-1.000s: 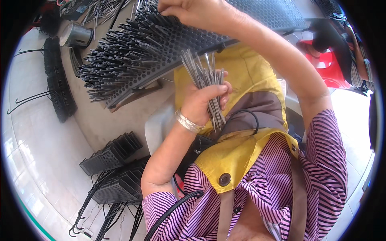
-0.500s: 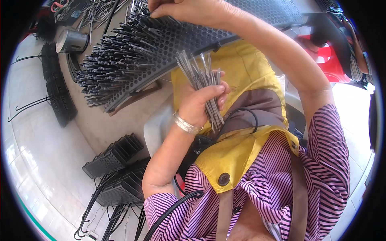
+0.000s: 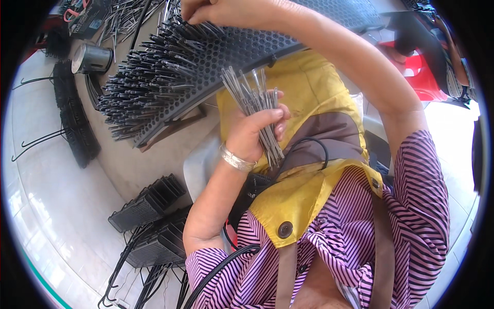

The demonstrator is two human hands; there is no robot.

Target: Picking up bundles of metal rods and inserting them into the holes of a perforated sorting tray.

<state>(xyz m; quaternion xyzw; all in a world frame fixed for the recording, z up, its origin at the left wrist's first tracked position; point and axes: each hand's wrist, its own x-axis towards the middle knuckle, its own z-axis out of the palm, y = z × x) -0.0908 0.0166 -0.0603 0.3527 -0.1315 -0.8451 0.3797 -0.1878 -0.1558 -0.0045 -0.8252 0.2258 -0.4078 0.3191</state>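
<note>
Two bare hands are seen above a yellow apron [image 3: 293, 85], across whose bib at six o'clock a black cable [image 3: 242, 252] is led. The left hand [image 3: 257, 126], just above centre toward twelve, is closed in a firm grip around a bundle of thin metal rods [image 3: 252, 100], whose upper ends are fanned toward eleven and whose lower ends are pointed toward five. A bracelet [image 3: 236, 158] is worn on that wrist, and a pale chair [image 3: 198, 167] is set close by at eight. Beyond the bundle, a dark perforated panel [image 3: 242, 46] is crossed by the right forearm, which is stretched from two o'clock to twelve. The right hand [image 3: 221, 11] is cut by the top edge, near eleven, with its fingers curled beside a dense stand of dark rods [image 3: 149, 77] at ten; whether anything is pinched there cannot be told. The bundle's tips are kept apart from the panel's near edge by a narrow gap. Past the stand, a metal can [image 3: 92, 58] is placed at ten, with loose rods [image 3: 128, 20] strewn toward eleven. Black racks [image 3: 159, 244] are stacked at eight, bordered by pale floor [image 3: 46, 195], and a red stool [image 3: 424, 77] is seen at two.
</note>
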